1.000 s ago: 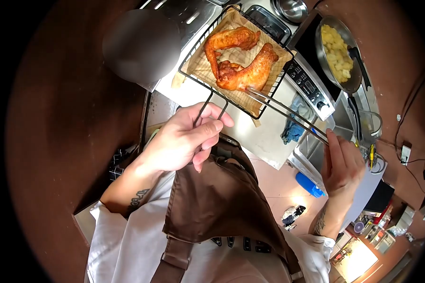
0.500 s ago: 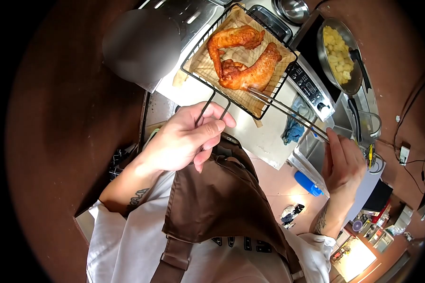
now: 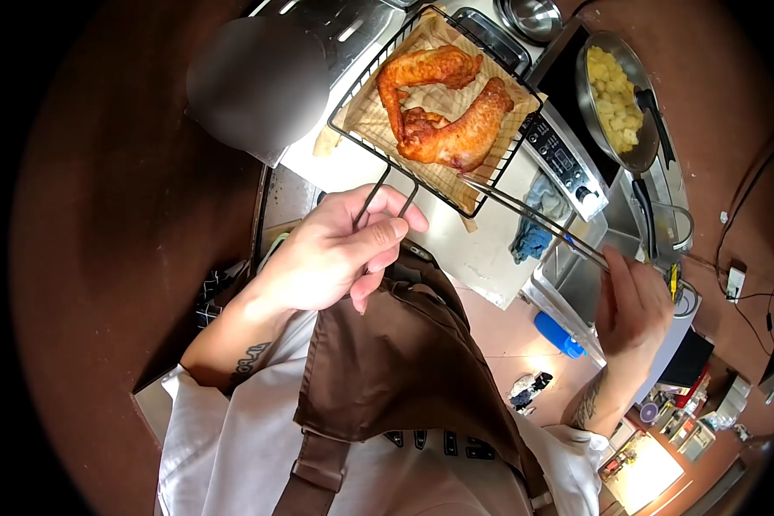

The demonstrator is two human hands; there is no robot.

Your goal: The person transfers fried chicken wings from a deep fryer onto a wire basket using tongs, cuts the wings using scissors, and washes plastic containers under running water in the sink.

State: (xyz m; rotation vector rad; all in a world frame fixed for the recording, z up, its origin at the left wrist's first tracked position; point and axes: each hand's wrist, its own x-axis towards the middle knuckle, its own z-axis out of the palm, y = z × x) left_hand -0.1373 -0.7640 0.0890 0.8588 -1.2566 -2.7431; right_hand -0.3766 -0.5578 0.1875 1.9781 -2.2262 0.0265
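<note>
My left hand (image 3: 331, 249) is closed around the wire handle (image 3: 371, 199) of a black wire basket (image 3: 359, 142). Brown paper (image 3: 456, 105) lines the basket, and browned pieces of chicken lie on it: a wing (image 3: 434, 67) and a leg (image 3: 469, 133). Thin metal tongs (image 3: 546, 222) run from my right hand (image 3: 635, 305), whose fingers are pinched on their near end. The tips of the tongs are over the basket's near right corner, just below the leg and apart from it.
A frying pan (image 3: 583, 95) with yellow chunks (image 3: 612, 99) and a black utensil stands at the upper right. Beside the basket are a control panel (image 3: 563, 155) and a blue cloth (image 3: 533, 236). A metal bowl (image 3: 533, 19) sits behind. A blurred grey round shape (image 3: 258, 86) fills the upper left.
The tongs have come off the chicken leg; my right hand has drawn them slightly down and to the right. My left hand and the basket are almost unmoved.
</note>
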